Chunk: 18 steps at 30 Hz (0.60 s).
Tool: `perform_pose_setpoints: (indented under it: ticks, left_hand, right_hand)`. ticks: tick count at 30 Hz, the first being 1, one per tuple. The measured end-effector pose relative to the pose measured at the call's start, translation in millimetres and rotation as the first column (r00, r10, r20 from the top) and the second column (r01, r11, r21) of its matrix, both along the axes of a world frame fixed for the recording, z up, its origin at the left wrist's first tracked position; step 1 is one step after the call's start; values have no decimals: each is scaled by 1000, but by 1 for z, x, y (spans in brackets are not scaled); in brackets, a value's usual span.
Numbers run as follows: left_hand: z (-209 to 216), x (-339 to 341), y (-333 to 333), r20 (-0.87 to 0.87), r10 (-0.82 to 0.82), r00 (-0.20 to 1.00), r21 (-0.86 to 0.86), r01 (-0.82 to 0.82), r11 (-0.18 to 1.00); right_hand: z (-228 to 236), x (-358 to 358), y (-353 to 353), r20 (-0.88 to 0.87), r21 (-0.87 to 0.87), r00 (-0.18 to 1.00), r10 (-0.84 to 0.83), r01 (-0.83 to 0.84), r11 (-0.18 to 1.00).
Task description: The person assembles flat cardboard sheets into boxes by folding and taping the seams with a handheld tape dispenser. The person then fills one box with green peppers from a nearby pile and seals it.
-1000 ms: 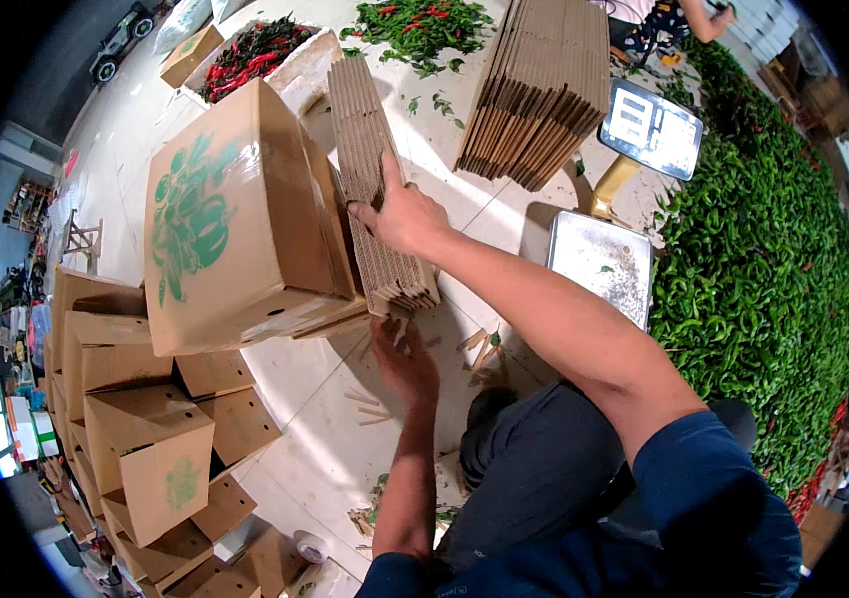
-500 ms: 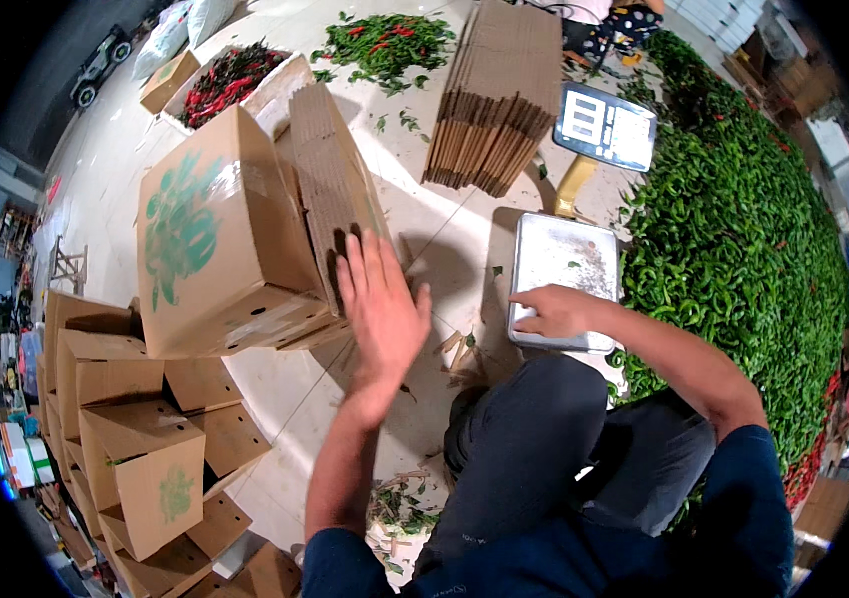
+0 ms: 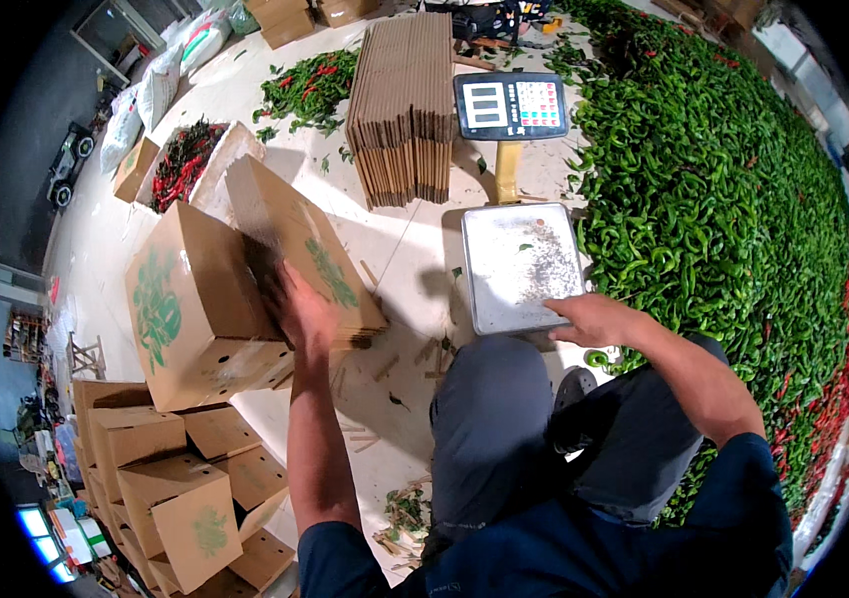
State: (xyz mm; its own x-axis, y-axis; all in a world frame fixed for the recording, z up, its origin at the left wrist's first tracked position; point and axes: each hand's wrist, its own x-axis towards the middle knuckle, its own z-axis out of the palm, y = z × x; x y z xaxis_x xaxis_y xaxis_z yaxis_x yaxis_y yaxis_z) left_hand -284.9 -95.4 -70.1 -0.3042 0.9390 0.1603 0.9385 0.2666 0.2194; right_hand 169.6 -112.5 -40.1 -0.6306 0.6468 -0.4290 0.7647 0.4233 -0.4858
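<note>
My left hand (image 3: 307,314) reaches into the gap between a folded-up cardboard carton (image 3: 185,299) with a green print and a bundle of flattened cartons (image 3: 310,239). Its stretched fingers lie in shadow and are partly hidden, against the bundle's left side; the bundle is a little blurred. My right hand (image 3: 599,321) hangs over the near right corner of the scale's metal platform (image 3: 509,264), fingers apart and holding nothing. Leaf bits and dirt lie on the platform. Behind it a yellow post carries the scale's display (image 3: 510,105).
A large heap of green chillies (image 3: 713,199) spreads along the right. Beyond the left hand stand a taller stack of flattened cartons (image 3: 400,110) and a box of red chillies (image 3: 230,159). Open cartons (image 3: 180,488) pile up at lower left. A small chilli heap (image 3: 310,90) lies farther back.
My left hand has gone from the bundle's top edges into the gap at its left side. The bundle now leans so its printed face shows. The right hand has shifted toward the platform's near right corner.
</note>
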Motion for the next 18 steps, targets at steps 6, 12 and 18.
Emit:
perform_pose_setpoints:
  ticks: [6, 12, 18]
  left_hand:
    - [-67, -62, 5, -31, -84, 996, 93, 87, 992]
    - [-58, -48, 10, -6, -29, 1000, -1, 29, 1000]
    - [-34, -34, 5, -78, -2, 997, -145, -9, 989]
  right_hand:
    - [14, -8, 13, 5, 26, 1000, 16, -16, 1000]
    - [30, 12, 18, -88, 68, 996, -28, 34, 997]
    - [42, 25, 21, -138, 76, 987, -81, 92, 993]
